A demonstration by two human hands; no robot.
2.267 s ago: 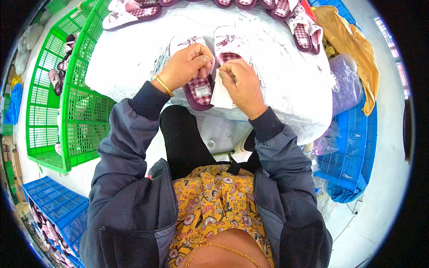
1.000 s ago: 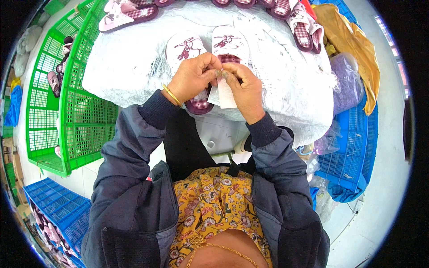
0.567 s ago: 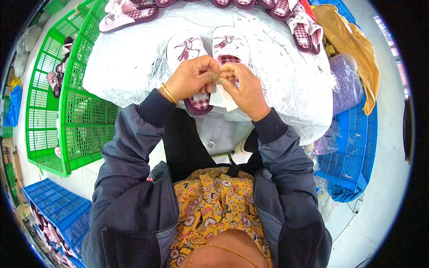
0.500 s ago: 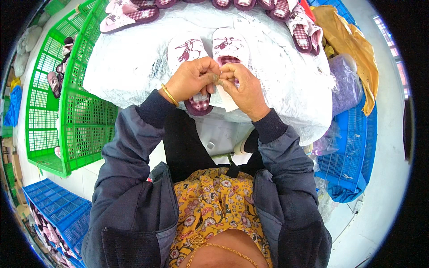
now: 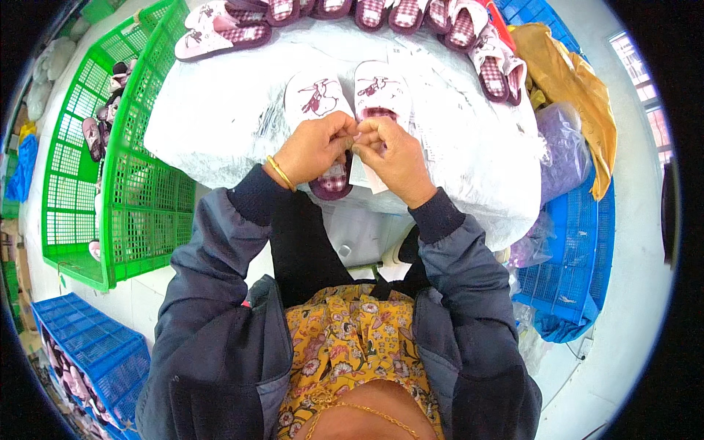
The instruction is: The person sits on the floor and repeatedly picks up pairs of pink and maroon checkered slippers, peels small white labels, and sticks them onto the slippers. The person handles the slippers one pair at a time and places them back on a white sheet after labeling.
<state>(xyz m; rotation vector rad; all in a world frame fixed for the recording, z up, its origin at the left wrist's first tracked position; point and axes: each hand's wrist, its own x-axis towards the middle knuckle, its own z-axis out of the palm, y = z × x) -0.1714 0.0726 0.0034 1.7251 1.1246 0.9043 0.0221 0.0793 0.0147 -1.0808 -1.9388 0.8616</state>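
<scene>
A pair of white slippers with a dark red printed figure and checked insoles lies on the white plastic-covered work surface (image 5: 220, 125). My left hand (image 5: 317, 149) is over the left slipper (image 5: 317, 95), whose checked heel shows below the hand. Beside it, my right hand (image 5: 397, 159) covers the lower part of the right slipper (image 5: 375, 82). Both hands are closed in pinches, fingertips meeting between the slippers. Whatever they pinch is too small to make out. A white card (image 5: 372, 178) shows below my right fingers, partly hidden; I cannot tell what it is attached to.
More slippers (image 5: 462, 29) line the far edge of the surface. Green plastic crates (image 5: 147, 176) holding slippers stand at left, with a blue crate (image 5: 95, 345) nearer. At right are a blue crate (image 5: 568, 242), a purple plastic bag (image 5: 565, 143) and yellow-brown cloth (image 5: 579, 81).
The view has shifted slightly, so the surface, slippers and hands appear a little lower. Both hands keep pinching at the same spot between the slippers.
</scene>
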